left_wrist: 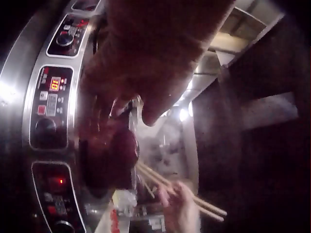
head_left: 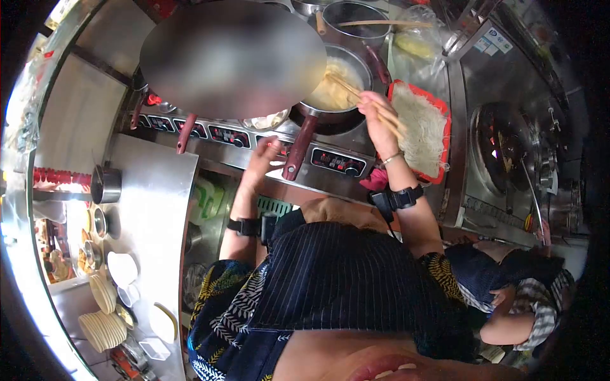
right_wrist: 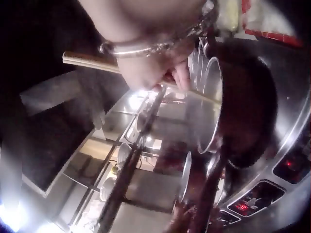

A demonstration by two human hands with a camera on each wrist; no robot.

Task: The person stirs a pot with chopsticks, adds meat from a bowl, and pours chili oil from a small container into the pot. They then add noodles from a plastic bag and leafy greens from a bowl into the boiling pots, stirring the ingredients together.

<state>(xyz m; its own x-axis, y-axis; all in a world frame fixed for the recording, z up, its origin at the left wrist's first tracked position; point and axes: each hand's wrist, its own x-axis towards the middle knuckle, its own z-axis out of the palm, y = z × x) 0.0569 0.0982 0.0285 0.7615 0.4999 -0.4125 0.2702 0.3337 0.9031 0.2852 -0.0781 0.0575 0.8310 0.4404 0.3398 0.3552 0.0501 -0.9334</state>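
Observation:
My right hand grips a pair of wooden chopsticks, their tips down in pale, light-yellow food inside a round pot. In the right wrist view the chopsticks cross the hand and reach over the rim of the dark-sided pot. My left hand hovers near the stove's front, left of the pot's dark red handle, with its fingers loosely bent and holding nothing. A second, smaller pan with whitish contents sits just beyond the left hand, partly hidden by a blurred patch.
A red tray of thin white noodles lies right of the pot. Control panels line the stove's front, and other pots stand behind. A large wok is at the far right, beside another person. Stacked bowls stand lower left.

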